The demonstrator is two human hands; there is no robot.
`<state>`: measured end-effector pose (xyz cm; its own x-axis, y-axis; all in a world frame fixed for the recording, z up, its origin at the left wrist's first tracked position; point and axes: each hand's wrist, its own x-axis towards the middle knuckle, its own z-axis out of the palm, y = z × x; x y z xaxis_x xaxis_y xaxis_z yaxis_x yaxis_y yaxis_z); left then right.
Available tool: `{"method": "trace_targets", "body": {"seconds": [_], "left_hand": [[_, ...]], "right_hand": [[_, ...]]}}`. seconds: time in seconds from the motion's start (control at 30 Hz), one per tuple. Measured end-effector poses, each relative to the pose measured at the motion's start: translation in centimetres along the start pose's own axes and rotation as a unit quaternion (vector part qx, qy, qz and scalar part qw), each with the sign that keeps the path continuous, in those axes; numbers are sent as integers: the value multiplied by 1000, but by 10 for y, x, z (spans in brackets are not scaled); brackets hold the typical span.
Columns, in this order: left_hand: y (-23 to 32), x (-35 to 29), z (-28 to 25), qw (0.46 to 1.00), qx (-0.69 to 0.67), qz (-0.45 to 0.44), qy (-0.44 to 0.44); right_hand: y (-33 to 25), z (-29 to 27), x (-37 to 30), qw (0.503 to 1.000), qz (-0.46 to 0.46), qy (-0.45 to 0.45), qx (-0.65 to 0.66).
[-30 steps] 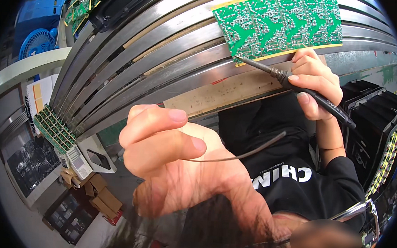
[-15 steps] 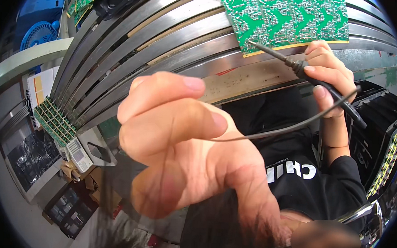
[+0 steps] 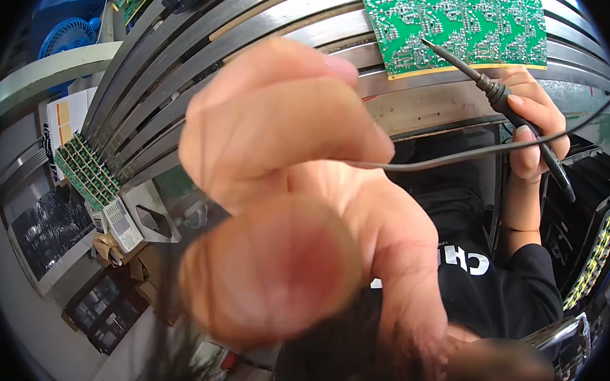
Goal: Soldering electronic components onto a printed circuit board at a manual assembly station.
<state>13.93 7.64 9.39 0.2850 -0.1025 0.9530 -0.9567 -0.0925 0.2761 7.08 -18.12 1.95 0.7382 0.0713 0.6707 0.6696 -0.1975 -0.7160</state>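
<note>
A: What do the hands hold?

B: The left hand (image 3: 284, 189) is raised close to the camera, blurred, its fingers pinched on a thin grey solder wire (image 3: 461, 155) that runs out to its right. The right hand (image 3: 532, 124) is closed in a pen grip round a black-handled soldering iron (image 3: 496, 94), the tip resting on the green printed circuit panel (image 3: 462, 25) just above that hand.

A: And where does the panel lie?

B: On the long curved steel rails (image 3: 209, 52) of the surface, beyond both hands.

A: What could go wrong?

B: I judge that the wire's free end is well away from the tip, so solder cannot feed to the joint yet; a hot tip left on one spot may lift a pad. The big near hand also hides much of the view, so a slip of the iron across the fine tracks seems possible.

A: Counts?

B: One iron, one wire, one panel under the tip. Left of the left hand stands one batch of small green boards (image 3: 86, 173), and one blue fan (image 3: 66, 36) further off.
</note>
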Motion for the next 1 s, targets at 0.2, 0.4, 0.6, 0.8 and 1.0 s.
{"method": "trace_targets", "body": {"seconds": [0.2,0.4,0.6,0.8,1.0], "left_hand": [[12,-6,9,998,5,-64,-2],[12,-36,20,948,224,-222,-41],[5,-63,10,928,239,-279,-59],[2,-63,19,920,302,-234,-90],[-3,-55,32,923,280,-241,-106]], "right_hand": [[8,-14,0,997,-41,47,-40],[22,-57,43,955,-91,216,-181],[52,-77,123,934,-45,160,-316],[48,-74,143,872,-50,-2,-486],[14,-53,43,912,8,282,-298]]}}
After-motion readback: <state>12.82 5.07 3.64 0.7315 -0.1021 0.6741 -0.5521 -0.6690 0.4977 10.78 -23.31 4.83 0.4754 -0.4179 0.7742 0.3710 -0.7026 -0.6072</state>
